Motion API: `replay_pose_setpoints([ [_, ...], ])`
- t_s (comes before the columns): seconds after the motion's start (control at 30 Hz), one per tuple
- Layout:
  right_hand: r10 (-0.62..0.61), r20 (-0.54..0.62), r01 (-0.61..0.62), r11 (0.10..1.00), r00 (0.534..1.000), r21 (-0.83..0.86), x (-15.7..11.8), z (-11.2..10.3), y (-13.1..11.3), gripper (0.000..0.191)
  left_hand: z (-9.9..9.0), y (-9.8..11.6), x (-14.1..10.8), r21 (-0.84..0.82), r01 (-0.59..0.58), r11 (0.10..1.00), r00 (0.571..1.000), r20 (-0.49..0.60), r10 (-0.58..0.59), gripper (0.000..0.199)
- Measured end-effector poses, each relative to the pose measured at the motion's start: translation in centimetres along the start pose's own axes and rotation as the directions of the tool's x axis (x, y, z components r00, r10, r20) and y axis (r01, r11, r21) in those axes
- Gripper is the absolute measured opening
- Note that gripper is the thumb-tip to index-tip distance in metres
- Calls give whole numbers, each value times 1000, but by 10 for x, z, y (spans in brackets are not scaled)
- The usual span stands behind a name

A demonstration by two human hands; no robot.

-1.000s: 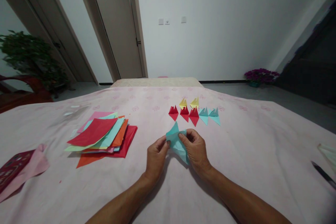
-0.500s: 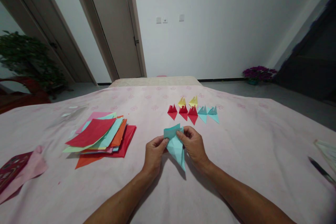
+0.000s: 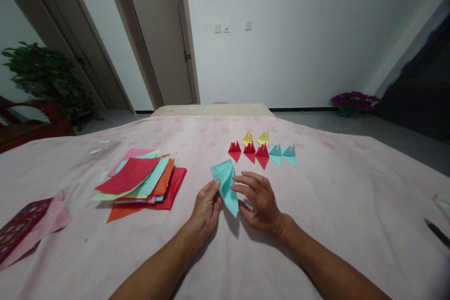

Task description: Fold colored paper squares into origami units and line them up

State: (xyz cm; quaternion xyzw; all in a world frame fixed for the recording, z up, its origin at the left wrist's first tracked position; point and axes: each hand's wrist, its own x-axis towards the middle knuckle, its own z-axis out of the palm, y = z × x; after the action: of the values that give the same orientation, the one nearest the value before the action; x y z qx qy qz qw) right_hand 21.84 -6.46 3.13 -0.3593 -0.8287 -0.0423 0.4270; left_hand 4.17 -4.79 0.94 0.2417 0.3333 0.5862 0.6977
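A person's left hand (image 3: 207,207) pinches a partly folded sheet of turquoise paper (image 3: 227,187) between thumb and fingers, gripping its left edge, while the right hand (image 3: 258,201) stands with fingers parted and loosely curled at the opposite side; whether those fingertips touch the sheet, I cannot tell from here. The paper is held up over the near middle of the table, between the hands, its creased layers gaping into a pointed, kite-like form. The step in hand looks like shaping a fold midway through; the next move would seem to call for a light right-hand pinch to align the loose layer and press a crease. Farther off and slightly right sit crisp, sharp-tipped folded figures: yellow (image 3: 263,138), red (image 3: 262,154) and turquoise (image 3: 290,154). At left, thin, flat coloured sheets (image 3: 130,176) overlap unevenly on a softly wrinkled pink tablecloth (image 3: 316,243).
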Motion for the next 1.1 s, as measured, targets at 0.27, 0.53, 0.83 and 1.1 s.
replay_pose_setpoints([
  [0.27,13,-2,-13,995,1000,-103,5,-2,-4,29,6,-4,-5,112,-58,992,998,34,54,29],
  [0.53,97,-51,-99,994,994,-41,9,2,-6,29,9,-5,-7,122,-72,990,997,-5,73,22],
  [0.83,276,-99,-280,959,956,-36,11,12,-3,3,9,-9,-10,23,-3,1000,1000,23,3,23],
  [1.1,450,-184,-454,891,874,20,11,18,3,8,14,-10,-17,-70,57,996,997,57,-53,37],
])
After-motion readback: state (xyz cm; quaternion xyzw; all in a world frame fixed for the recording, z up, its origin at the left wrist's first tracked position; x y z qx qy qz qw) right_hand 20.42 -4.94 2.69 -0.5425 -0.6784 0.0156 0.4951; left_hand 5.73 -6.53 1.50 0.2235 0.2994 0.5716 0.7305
